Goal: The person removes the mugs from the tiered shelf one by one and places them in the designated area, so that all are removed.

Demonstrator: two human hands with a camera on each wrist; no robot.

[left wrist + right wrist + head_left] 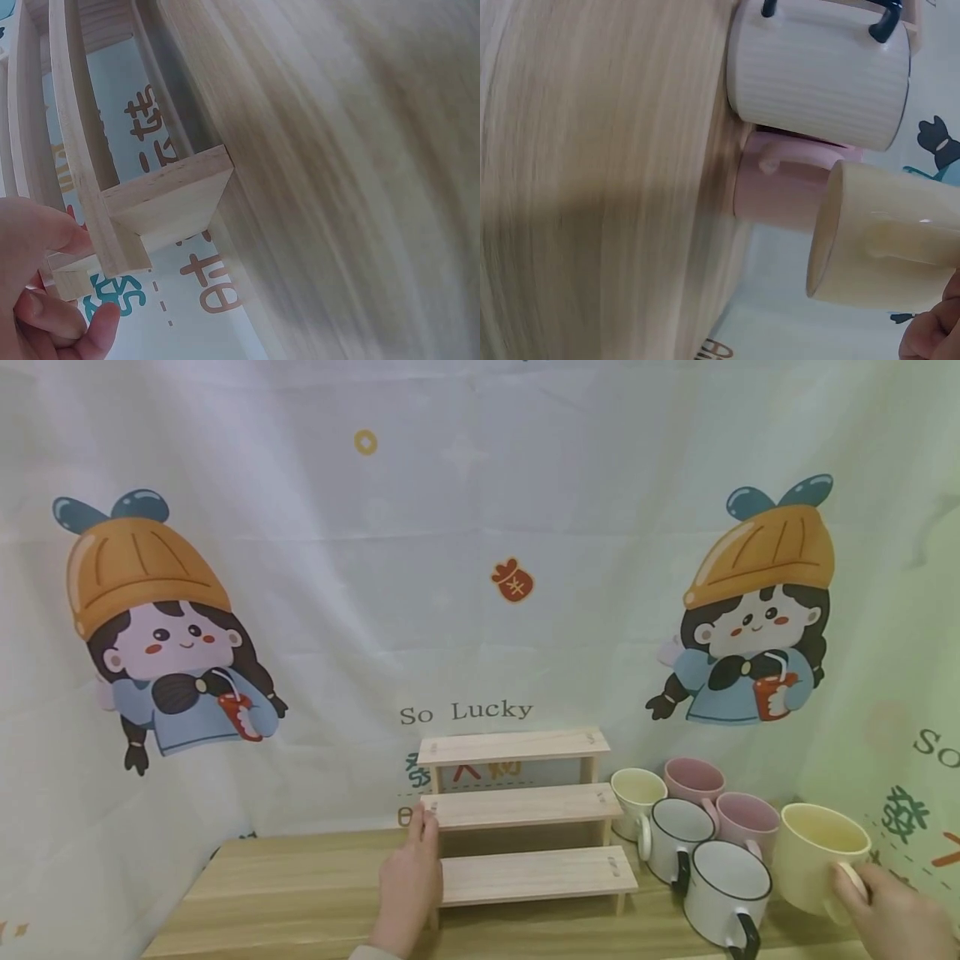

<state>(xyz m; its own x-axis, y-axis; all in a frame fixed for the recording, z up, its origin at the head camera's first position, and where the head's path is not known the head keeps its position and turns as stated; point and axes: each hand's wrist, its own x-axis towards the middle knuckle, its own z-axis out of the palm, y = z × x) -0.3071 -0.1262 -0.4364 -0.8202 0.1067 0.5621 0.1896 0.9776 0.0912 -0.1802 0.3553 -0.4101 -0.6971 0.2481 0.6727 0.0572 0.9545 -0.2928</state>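
Note:
A pale yellow mug (813, 864) is held by its handle in my right hand (900, 906). In the right wrist view the yellow mug (889, 240) is raised above the table, its underside showing. My left hand (408, 881) grips the left end of the middle board of a three-tier wooden display rack (525, 806). Up close, fingers (64, 229) lie against the end of that rack (169, 191). Right of the rack stand a white mug with black rim (727, 893), a similar one (681, 839) behind it, and pink mugs (748, 818).
A cream mug (637, 797) stands close to the rack's right end, with another pink mug (693, 777) at the back. The wood-grain table (300, 893) extends to the left. Behind it hangs a printed cloth (450, 635) with cartoon figures.

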